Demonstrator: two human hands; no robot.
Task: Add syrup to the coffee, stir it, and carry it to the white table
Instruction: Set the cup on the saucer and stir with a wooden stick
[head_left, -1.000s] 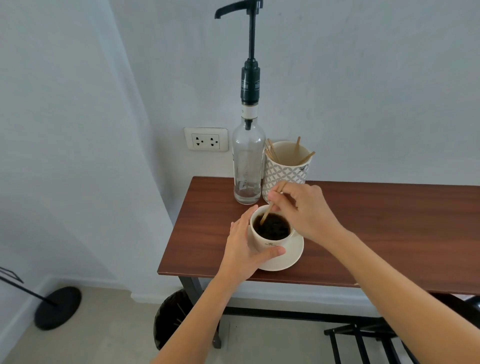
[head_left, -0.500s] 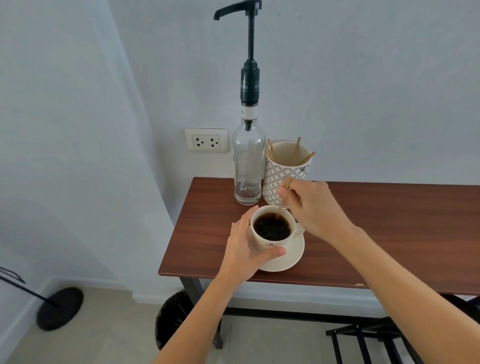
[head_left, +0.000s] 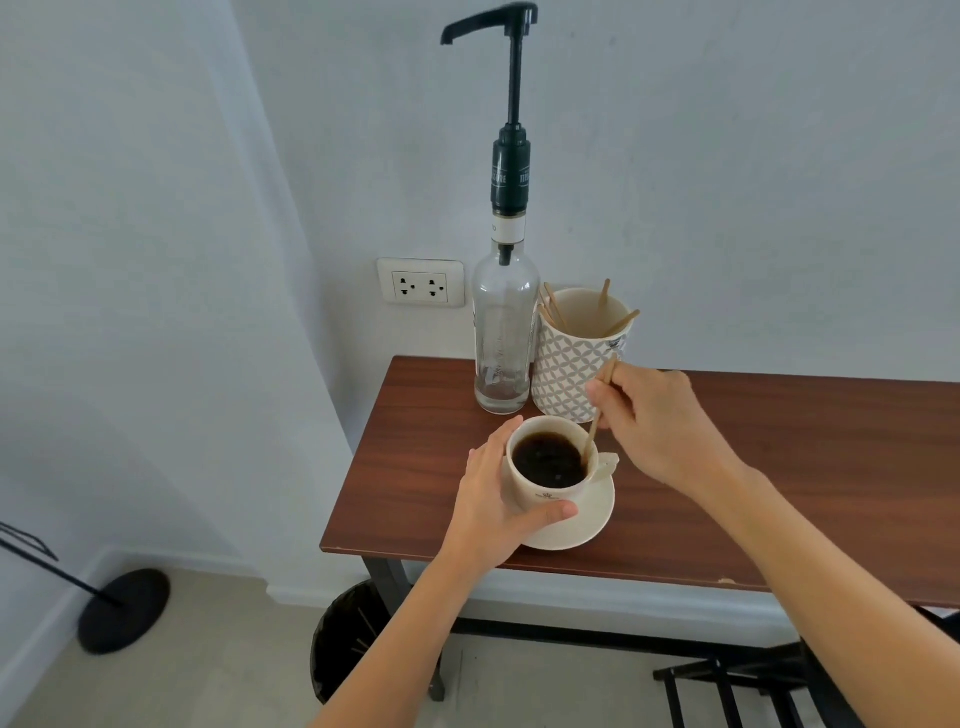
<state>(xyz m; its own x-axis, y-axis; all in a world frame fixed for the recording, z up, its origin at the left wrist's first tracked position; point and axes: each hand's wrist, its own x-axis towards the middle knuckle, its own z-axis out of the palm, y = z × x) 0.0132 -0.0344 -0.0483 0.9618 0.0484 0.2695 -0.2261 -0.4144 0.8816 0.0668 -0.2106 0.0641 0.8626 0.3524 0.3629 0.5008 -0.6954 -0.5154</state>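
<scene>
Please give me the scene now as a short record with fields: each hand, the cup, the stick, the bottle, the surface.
left hand: wrapped around the coffee cup's side
right hand: fingers pinch a wooden stir stick
coffee cup: on saucer, filled with dark coffee
wooden stir stick: tilted, lower end in the coffee
syrup bottle: upright behind the cup, pump on top, nearly empty
patterned stick holder: right of the bottle
surface: brown wooden table

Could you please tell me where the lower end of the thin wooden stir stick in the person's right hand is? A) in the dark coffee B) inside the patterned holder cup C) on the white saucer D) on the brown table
A: the thin wooden stir stick, pinched by the right hand, dips into the dark coffee by the cup's right rim.
</scene>
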